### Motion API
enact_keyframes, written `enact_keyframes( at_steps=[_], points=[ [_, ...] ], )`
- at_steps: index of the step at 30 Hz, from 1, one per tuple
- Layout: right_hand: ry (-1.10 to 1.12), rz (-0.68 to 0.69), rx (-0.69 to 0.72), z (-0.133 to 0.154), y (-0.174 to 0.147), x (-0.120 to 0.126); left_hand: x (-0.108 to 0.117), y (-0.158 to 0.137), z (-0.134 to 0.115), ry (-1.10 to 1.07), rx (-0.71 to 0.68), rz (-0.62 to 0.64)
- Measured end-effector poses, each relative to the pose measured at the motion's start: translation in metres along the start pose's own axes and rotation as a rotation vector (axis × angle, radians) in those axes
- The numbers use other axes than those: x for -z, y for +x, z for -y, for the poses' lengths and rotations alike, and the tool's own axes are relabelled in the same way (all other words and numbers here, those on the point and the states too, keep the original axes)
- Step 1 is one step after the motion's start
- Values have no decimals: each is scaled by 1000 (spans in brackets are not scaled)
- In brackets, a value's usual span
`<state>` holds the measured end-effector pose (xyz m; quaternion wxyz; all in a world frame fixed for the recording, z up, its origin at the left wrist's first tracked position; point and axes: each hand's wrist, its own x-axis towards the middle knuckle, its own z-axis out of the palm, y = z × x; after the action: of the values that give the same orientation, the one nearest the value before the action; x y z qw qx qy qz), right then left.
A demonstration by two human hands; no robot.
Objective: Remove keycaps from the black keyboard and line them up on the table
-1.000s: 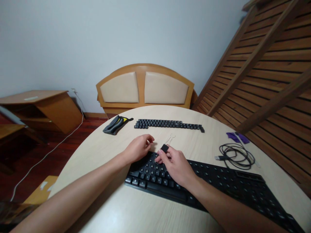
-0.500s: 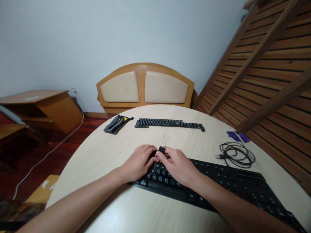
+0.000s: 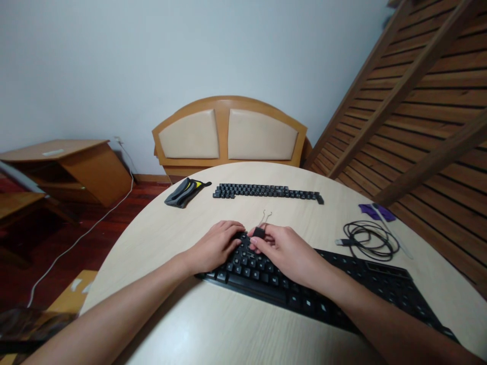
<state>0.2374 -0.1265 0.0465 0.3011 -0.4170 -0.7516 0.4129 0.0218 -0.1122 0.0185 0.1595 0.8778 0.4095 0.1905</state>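
Note:
In my right hand (image 3: 287, 253) is a wire keycap puller (image 3: 259, 232), its black body pinched between thumb and fingers. The puller's two thin wire ends point up and away from me, over the keyboard's far edge. My left hand (image 3: 215, 246) is curled over the left end of the black keyboard (image 3: 262, 292), thumb toward the keys. Several key positions near my fingers are without caps, while the lower rows still carry theirs. Both forearms come in from the near edge, and my right one covers part of the keyboard.
Removed black keycaps (image 3: 266, 191) lie in rows toward the back of the round table (image 3: 171, 324). A black and yellow pouch (image 3: 184, 192) lies at the left. On the right are a coiled USB cable (image 3: 367, 242), a purple cloth (image 3: 371, 211) and a thin brush-like stick (image 3: 386, 223).
My right hand with the keycap puller has shifted slightly right, away from my left hand. A gap now shows between the hands, with more of the keys visible. The view has shifted a little.

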Motion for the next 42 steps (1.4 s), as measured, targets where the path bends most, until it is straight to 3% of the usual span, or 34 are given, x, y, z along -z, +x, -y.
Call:
enact_keyframes(
  at_steps=[7,11,18,29,42],
  points=[
    [78,-36,17,-7,-1,-18,6,-1,-7,-101,-31,-51],
    [146,-50,17,-10,-3,-22,16,-4,-16,-162,-89,38],
    [71,-63,77,-10,-5,-21,29,-8,-25,-179,-131,180],
    [-135,-44,171,-9,-7,-22,26,-7,-23,-189,-138,152],
    [-177,-41,201,-10,-7,-22,23,-9,-20,-255,-75,156]
  ],
)
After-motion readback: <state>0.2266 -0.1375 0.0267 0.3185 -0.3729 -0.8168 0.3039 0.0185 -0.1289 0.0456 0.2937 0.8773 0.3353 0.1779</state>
